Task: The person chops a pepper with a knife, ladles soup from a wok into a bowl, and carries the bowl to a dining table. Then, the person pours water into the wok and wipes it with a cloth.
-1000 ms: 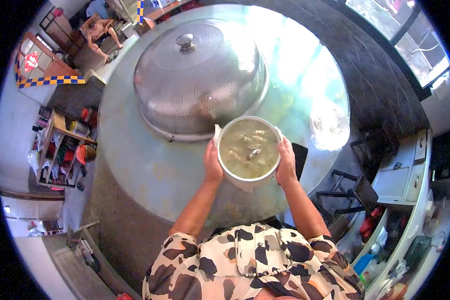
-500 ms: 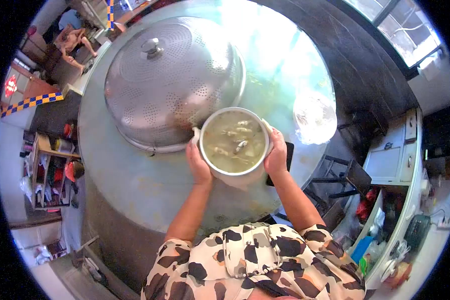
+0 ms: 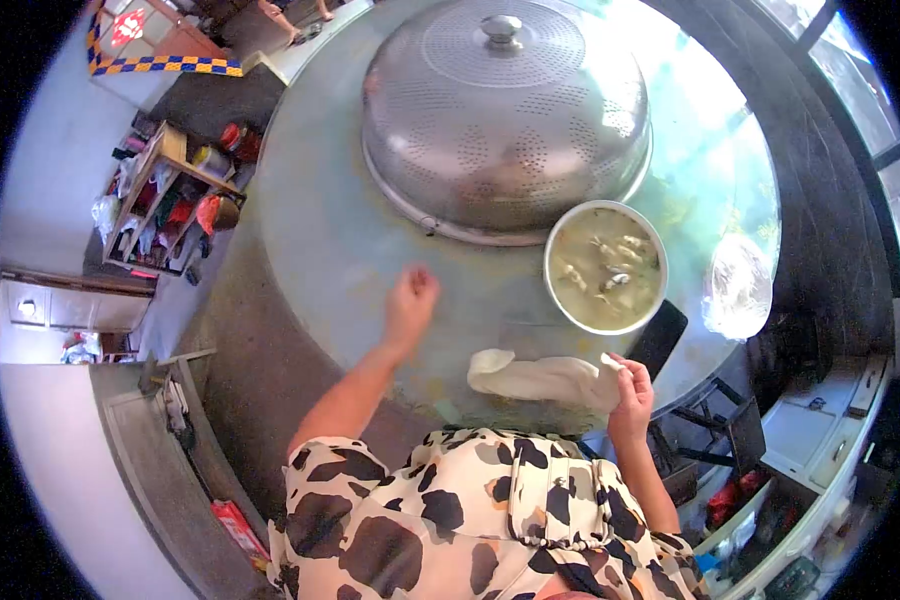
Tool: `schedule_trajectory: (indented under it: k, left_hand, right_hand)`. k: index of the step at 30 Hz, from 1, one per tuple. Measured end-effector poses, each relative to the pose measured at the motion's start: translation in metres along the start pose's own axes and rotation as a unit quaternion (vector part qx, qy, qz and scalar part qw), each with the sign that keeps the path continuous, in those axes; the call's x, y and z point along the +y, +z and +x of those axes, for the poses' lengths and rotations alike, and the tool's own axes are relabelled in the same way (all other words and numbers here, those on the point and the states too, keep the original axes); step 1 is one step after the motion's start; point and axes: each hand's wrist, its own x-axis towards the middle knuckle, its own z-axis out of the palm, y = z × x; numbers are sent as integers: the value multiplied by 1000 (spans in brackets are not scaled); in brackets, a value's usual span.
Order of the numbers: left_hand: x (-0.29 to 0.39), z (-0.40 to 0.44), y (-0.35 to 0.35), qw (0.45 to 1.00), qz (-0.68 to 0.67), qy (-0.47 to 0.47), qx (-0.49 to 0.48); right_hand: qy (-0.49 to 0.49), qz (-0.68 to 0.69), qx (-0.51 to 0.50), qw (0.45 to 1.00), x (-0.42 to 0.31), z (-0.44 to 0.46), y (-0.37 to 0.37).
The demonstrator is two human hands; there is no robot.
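Observation:
A white bowl (image 3: 606, 318) of pale, cloudy soup (image 3: 595, 262) with light pieces in it stands on the round table. Below it, my right hand (image 3: 632, 395) pinches one end of a whitish cloth (image 3: 540, 382), which stretches left along the table's near edge. My left hand (image 3: 410, 305) is over the table, left of the bowl and apart from the cloth, its fingers curled with nothing visible in them. Just behind the bowl sits a large perforated metal dome cover (image 3: 510, 140) with a knob on top.
A dark, flat phone-like object (image 3: 660, 340) lies right of the bowl on the pale table (image 3: 320, 230). Further right is a clear plastic bundle (image 3: 740, 290). A dark stool (image 3: 740, 430) stands at the right, a cluttered shelf (image 3: 175, 190) at the left. Another person's legs (image 3: 285, 20) show at top left.
Both hands have let go of the bowl, which now rests on the table. My left hand has moved away leftward; my right hand has drawn the cloth toward my body. The view has shifted.

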Motion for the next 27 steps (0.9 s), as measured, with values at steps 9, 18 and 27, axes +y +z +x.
schedule_trajectory:
  k: [9, 18, 27]
  left_hand:
    - [-1, 107, -3, 990, 2, -104, -93]
    - [4, 121, -17, 916, -329, -186, -131]
    - [52, 146, -63, 907, -381, -121, -135]
  right_hand:
    - [-53, -271, -49, 960, -8, 0, 24]
    - [-116, -291, 32, 949, 9, -3, 18]
    - [-235, -411, 110, 874, -4, 0, 31]
